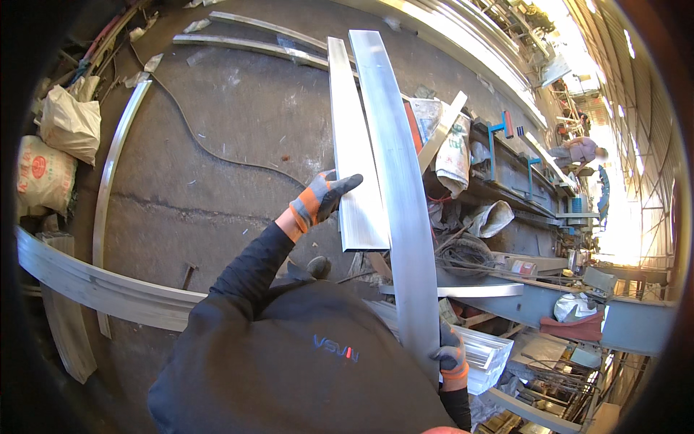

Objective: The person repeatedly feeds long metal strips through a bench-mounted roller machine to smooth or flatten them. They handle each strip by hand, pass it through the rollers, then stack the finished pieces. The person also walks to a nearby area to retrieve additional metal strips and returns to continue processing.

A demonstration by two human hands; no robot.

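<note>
My left hand (318, 200), in an orange and grey glove, is closed on the left edge of a shorter rectangular metal tube (358, 155), thumb over its top face. The tube's open dark end points toward me. Right beside it runs a longer, wide silvery metal bar (401, 188), reaching from the far floor area back past my right side. My right hand (452, 353), in a matching glove, grips this bar's right edge near its close end; some fingers are hidden behind it. The two pieces lie nearly parallel and touch or almost touch near the tube's close end.
A stack of metal profiles (486, 354) sits by my right hand. Long profiles (108, 289) cross at the left, near white sacks (71, 123). A cable (191, 130) trails over the floor. Blue clamps (495, 148) stand on a beam at right; a person (578, 150) is farther off.
</note>
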